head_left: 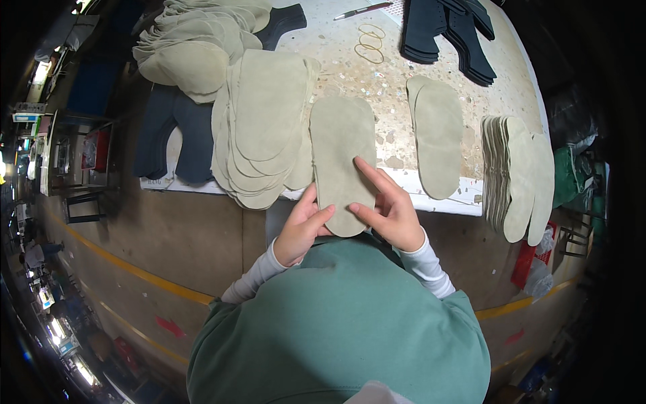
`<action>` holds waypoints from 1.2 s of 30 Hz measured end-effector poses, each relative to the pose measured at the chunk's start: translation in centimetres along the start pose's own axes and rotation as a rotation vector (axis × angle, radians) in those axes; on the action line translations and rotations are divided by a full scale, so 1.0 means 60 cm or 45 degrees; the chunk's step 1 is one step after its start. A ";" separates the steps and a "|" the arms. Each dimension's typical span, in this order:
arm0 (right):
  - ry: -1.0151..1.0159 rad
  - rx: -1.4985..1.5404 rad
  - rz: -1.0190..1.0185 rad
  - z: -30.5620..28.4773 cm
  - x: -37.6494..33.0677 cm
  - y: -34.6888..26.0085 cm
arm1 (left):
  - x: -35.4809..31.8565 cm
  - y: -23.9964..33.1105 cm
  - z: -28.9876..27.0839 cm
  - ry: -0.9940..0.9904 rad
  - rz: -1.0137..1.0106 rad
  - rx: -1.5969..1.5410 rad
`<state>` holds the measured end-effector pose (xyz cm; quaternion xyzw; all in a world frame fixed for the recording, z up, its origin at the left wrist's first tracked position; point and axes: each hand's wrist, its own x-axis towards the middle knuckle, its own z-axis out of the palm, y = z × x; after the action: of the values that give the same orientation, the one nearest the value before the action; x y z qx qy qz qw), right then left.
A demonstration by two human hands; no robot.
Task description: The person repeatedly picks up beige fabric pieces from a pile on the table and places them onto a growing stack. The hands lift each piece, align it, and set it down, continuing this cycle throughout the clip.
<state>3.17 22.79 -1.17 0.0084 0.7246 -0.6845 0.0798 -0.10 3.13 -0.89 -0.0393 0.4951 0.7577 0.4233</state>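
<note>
A beige suede sole-shaped piece [341,145] lies lengthwise on the worktable [350,71], its near end hanging over the front edge. My left hand [299,232] pinches that near end from the left, thumb on top. My right hand [389,210] rests on the piece from the right, with the index finger stretched flat across it. To the left sits a fanned stack of the same beige pieces [262,128]. Another beige piece [439,135] lies alone to the right.
A pile of beige pieces [195,40] fills the far left. Dark blue pieces [171,135] hang off the left edge, black ones [447,30] lie at the back. An upright beige stack [515,172] stands at the right edge. Rubber bands [370,42] and a pen [362,10] lie at the back.
</note>
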 end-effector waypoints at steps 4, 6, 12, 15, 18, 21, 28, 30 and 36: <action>-0.039 0.191 0.107 -0.005 -0.003 -0.009 | 0.000 0.000 0.001 0.019 -0.012 -0.045; -0.036 0.215 0.077 -0.004 -0.004 -0.010 | -0.001 -0.002 0.003 0.031 0.009 -0.001; 0.251 0.025 0.273 -0.035 0.002 -0.013 | 0.004 0.000 0.004 0.006 -0.002 -0.145; 0.189 0.042 0.238 -0.051 0.016 -0.016 | 0.008 0.001 0.012 -0.100 -0.113 -0.072; 0.077 -0.149 -0.088 -0.050 0.034 -0.020 | 0.015 0.004 0.021 -0.295 -0.309 0.130; 0.070 -0.628 -0.160 -0.061 0.037 -0.034 | 0.023 0.005 0.025 -0.447 -0.260 0.260; 0.392 -0.723 -0.447 -0.141 0.030 -0.048 | 0.037 0.003 0.007 -0.292 -0.123 0.411; 0.646 -0.726 -0.556 -0.164 0.033 -0.027 | 0.039 0.000 0.005 -0.311 -0.099 0.406; 0.895 -0.653 -0.367 -0.190 0.036 0.052 | 0.040 -0.003 0.003 -0.296 -0.101 0.419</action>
<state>0.20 34.08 -3.96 0.1192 0.8474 -0.4429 -0.2674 -1.44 4.73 -2.05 0.0987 0.5580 0.6487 0.5080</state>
